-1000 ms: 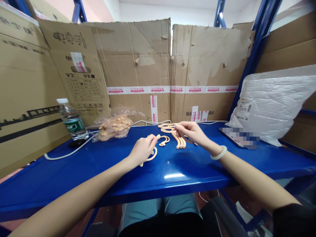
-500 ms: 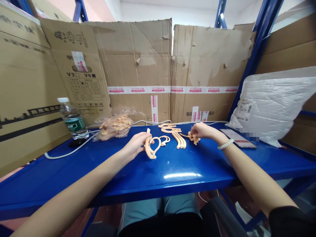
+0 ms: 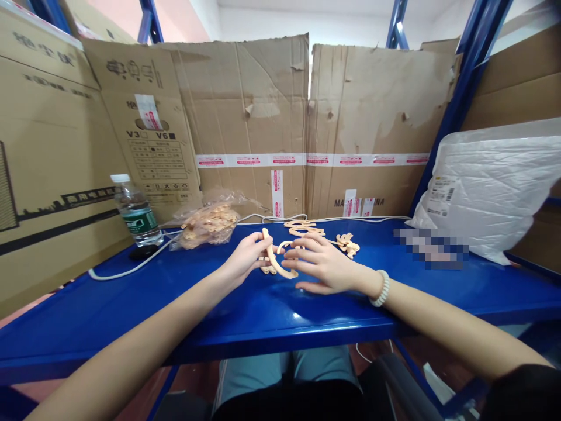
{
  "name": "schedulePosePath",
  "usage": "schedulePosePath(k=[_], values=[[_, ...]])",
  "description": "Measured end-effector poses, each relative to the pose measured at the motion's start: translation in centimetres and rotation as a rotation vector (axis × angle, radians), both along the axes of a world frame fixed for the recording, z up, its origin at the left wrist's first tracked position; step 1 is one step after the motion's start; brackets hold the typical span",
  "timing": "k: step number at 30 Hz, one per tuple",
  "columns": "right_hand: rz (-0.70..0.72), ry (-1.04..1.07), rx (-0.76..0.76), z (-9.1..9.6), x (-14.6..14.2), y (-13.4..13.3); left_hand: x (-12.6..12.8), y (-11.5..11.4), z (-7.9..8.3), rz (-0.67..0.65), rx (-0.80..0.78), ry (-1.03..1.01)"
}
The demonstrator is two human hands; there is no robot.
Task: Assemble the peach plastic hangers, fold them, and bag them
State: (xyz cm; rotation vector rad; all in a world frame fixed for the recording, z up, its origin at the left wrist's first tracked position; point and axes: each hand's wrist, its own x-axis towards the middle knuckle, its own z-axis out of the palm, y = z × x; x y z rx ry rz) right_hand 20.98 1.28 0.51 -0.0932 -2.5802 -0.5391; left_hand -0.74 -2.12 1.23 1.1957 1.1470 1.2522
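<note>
My left hand (image 3: 249,257) pinches a beige curved piece (image 3: 277,263) that looks like the arm of a folding clothes hanger, its upper end between thumb and fingers. Close on its right is my right hand (image 3: 326,262), fingers spread and open; I cannot tell whether a fingertip touches the piece. Behind the fingers, a rounded beige part (image 3: 284,247) is partly hidden. More beige pieces (image 3: 268,269) show just below my left fingers. Farther back lie flat looped pieces (image 3: 302,227), and a small heap of beige parts (image 3: 348,244) lies beyond my right hand.
A clear bag of beige parts (image 3: 210,225) and a water bottle (image 3: 139,213) stand at the left of the blue table (image 3: 210,321). White cable (image 3: 127,275) runs there. Cardboard (image 3: 245,128) walls the back. A white plastic package (image 3: 491,181) sits at the right.
My right hand has left the small heap and come leftward to beside my left hand, its fingers now spread. The curved piece in my left hand has turned, its lower end pointing farther right.
</note>
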Motion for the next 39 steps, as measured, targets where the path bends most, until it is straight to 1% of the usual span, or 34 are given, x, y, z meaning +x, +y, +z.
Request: schedulePosePath(k=[1, 3, 4, 6, 7, 8, 10, 11, 12, 13, 14, 15, 16, 17, 19, 23, 29, 34, 39], values=[[-0.002, -0.019, 0.023, -0.4, -0.1, 0.0, 0.1, -0.1, 0.0, -0.014, -0.002, 0.009], [-0.017, -0.044, 0.023, -0.9, -0.2, 0.3, 0.3, -0.1, -0.1, -0.024, -0.004, 0.033], [-0.024, -0.053, 0.005, -1.1, -0.2, 0.5, 0.4, -0.1, -0.2, -0.008, 0.007, 0.048], [-0.025, -0.051, -0.052, -1.1, -0.1, 0.7, 0.5, 0.0, -0.3, 0.083, 0.089, 0.091], [-0.026, -0.033, -0.087, -1.1, -0.1, 0.7, 0.4, 0.0, -0.4, 0.152, 0.174, 0.139], [-0.031, -0.006, -0.122, -1.0, -0.1, 0.7, 0.3, 0.0, -0.5, 0.227, 0.291, 0.216], [-0.047, 0.046, -0.175, -1.0, -0.1, 0.6, -0.1, 0.0, -0.5, 0.343, 0.602, 0.469], [-0.057, 0.066, -0.187, -1.0, -0.1, 0.6, -0.3, -0.2, -0.4, 0.34, 0.776, 0.634], [-0.066, 0.082, -0.19, -1.0, -0.1, 0.6, -0.4, -0.3, -0.3, 0.278, 0.935, 0.811], [-0.075, 0.096, -0.184, -1.1, -0.1, 0.6, -0.5, -0.5, -0.3, 0.172, 1.065, 0.979], [-0.079, 0.106, -0.174, -1.2, -0.1, 0.6, -0.5, -0.6, -0.3, 0.041, 1.153, 1.124], [-0.079, 0.113, -0.162, -1.4, -0.1, 0.7, -0.4, -0.8, -0.3, -0.081, 1.197, 1.239], [-0.077, 0.117, -0.149, -1.5, -0.1, 0.7, -0.3, -0.9, -0.5, -0.167, 1.206, 1.315], [-0.073, 0.118, -0.136, -1.6, -0.1, 0.7, -0.2, -0.9, -0.6, -0.216, 1.191, 1.363], [-0.06, 0.112, -0.116, -1.8, -0.2, 0.6, 0.2, -0.9, -0.9, -0.243, 1.133, 1.403], [-0.059, 0.11, -0.085, -1.9, -0.4, 0.3, 0.6, -1.1, -0.8, -0.242, 1.055, 1.465], [-0.046, 0.158, -0.069, -1.8, -0.4, 0.2, 0.8, -1.3, -0.9, -0.185, 1.011, 1.589], [-0.051, 0.185, -0.172, -1.5, -0.4, 0.0, 0.8, -1.3, -1.2, -0.173, 1.051, 1.617], [-0.025, 0.228, -0.336, -1.3, -0.6, -0.5, 0.5, -1.1, -0.9, -0.182, 1.126, 1.526]])
